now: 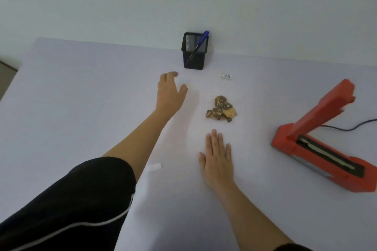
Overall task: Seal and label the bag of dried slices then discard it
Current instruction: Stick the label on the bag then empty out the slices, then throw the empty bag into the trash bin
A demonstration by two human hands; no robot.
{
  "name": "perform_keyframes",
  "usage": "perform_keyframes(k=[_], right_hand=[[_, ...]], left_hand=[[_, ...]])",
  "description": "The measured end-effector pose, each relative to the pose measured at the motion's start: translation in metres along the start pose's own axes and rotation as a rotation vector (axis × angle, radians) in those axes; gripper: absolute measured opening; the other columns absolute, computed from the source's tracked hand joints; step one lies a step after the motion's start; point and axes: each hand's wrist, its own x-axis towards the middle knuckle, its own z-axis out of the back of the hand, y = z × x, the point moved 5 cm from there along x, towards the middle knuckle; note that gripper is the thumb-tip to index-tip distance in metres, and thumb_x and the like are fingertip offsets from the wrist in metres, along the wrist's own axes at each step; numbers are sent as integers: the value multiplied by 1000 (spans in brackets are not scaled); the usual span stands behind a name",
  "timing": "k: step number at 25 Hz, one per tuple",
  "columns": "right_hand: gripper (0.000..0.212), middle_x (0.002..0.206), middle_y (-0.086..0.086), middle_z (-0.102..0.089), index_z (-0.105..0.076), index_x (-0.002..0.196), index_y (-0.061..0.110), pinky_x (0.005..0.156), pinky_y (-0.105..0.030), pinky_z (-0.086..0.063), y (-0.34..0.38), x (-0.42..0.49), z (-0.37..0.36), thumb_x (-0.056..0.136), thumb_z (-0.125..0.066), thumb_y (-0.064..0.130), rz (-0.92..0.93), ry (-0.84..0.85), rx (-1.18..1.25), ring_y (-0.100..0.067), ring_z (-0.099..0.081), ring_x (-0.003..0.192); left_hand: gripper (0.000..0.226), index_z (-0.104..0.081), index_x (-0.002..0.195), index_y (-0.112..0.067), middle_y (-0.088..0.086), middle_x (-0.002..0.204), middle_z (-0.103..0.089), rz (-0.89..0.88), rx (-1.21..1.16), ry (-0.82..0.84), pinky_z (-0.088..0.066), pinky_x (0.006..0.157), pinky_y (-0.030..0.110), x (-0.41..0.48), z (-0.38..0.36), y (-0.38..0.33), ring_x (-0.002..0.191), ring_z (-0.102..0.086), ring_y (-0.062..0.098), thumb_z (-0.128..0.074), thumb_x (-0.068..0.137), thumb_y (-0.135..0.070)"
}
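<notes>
The dried slices [221, 109] lie mid-surface [81, 98]. Right hand [218, 159] rests flat just near of them, fingers spread; left hand [170, 91] hovers left, fingers loosely curled, holding nothing. The red sealer [322, 138] stands open at right.

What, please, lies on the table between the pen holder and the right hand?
In the head view, the pile of dried slices lies between the pen holder and the flat right hand; the rest of that stretch looks bare.
</notes>
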Motion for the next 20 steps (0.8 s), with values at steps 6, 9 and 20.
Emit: perform_keyframes(k=[6,9,20], right_hand=[[57,148,-12,-36,-34,140,5,112,-42,-6,65,-77,-24,98,-10,37,119,69,64,-25,-23,139],[58,150,-11,-32,-30,141,8,112,-44,-6,79,-102,-37,98,-7,38,111,107,58,-22,-6,144],[60,148,-11,-37,-32,141,7,106,-51,-31,86,-104,-35,90,-24,38,60,196,23,-28,-38,135]], left_hand=[[31,-59,118,-3,17,122,-55,133,200,84,-42,96,36,-163,31,121,112,-51,34,-54,87,-5],[30,-62,114,-3,18,114,-59,8,298,191,-48,91,43,-203,27,139,102,-54,38,-60,84,-4],[20,-60,104,1,17,104,-60,120,279,204,-44,79,31,-207,22,139,95,-55,30,-44,94,-7]])
